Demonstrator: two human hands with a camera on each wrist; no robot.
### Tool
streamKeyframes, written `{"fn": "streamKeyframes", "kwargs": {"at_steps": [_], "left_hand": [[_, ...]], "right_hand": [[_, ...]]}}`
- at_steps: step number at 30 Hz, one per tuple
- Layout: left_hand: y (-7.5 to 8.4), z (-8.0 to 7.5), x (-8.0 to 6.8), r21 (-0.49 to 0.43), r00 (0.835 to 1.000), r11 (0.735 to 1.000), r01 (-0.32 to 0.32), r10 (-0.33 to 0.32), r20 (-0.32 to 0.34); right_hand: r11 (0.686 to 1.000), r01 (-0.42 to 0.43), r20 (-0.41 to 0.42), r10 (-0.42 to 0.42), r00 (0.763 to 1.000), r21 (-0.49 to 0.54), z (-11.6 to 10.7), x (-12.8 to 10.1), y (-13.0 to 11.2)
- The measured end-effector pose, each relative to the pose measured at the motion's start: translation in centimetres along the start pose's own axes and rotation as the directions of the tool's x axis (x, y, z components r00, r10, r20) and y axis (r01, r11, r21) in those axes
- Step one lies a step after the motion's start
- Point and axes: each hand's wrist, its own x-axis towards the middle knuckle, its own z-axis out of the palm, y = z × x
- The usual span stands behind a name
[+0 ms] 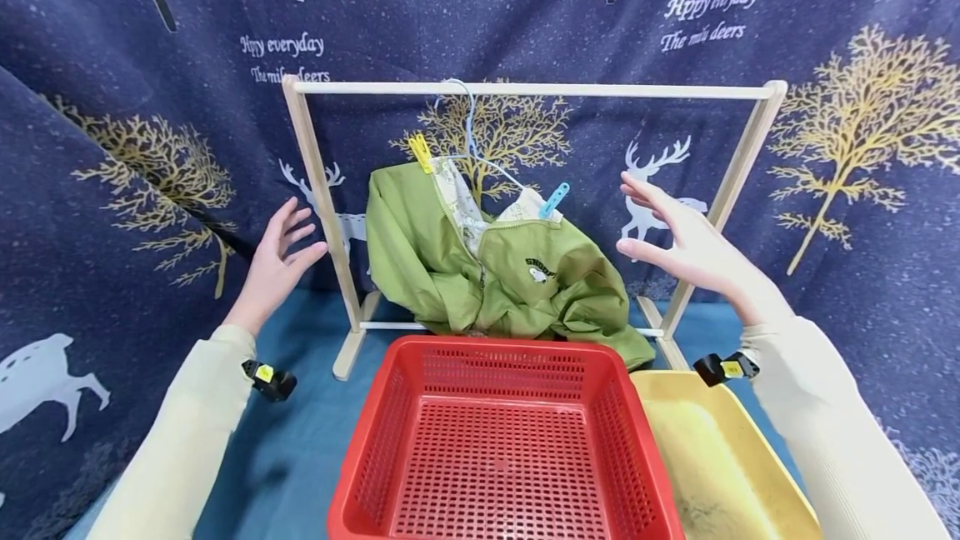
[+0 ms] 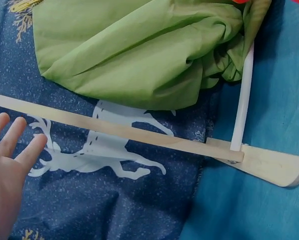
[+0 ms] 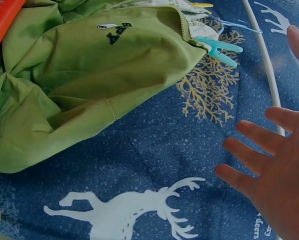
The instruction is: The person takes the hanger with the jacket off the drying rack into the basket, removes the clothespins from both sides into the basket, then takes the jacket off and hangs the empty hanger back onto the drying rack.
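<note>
The jacket (image 1: pixel 517 277) is green and sits in the centre of the head view, on a hanger (image 1: pixel 470 136) hooked over the top bar of a wooden rack (image 1: pixel 600 91). The hanger slants down toward the right. A yellow clip (image 1: pixel 421 152) pinches the collar at upper left of centre; a blue clip (image 1: pixel 554 200) pinches it right of centre, lower down. The jacket's lower part bunches behind the far rim of a red basket (image 1: pixel 510 347) at bottom centre.

Both hands are released, apart from the jacket. The left hand (image 1: pixel 279 261), at mid-left, is raised beside the rack's left post, fingers spread. The right hand (image 1: pixel 686 244), at mid-right, is near the right post, fingers extended toward the jacket. A yellow tray (image 1: pixel 701 440) lies at lower right, beside the basket.
</note>
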Motion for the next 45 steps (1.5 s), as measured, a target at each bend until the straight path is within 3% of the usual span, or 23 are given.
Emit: {"fn": "streamKeyframes", "kwargs": {"at_steps": [15,36,45], "left_hand": [[-1.0,0.9,1.1,-0.022,0.997,0.998,0.051,-0.052,-0.063],[-3.4,2.8,2.0,-0.010,0.985,1.000,0.006,-0.008,-0.171],[-2.9,3.3,2.2,-0.039,0.979,0.999,0.000,-0.008,-0.203]], "right_hand": [[1.000,0.026,-0.011,-0.026,1.000,0.000,0.2,1.1,0.2],[0.999,0.024,-0.031,-0.023,0.999,0.027,1.0,2.1,-0.4],[0.999,0.022,-0.032,-0.020,0.999,0.034,1.2,2.2,-0.3]]}}
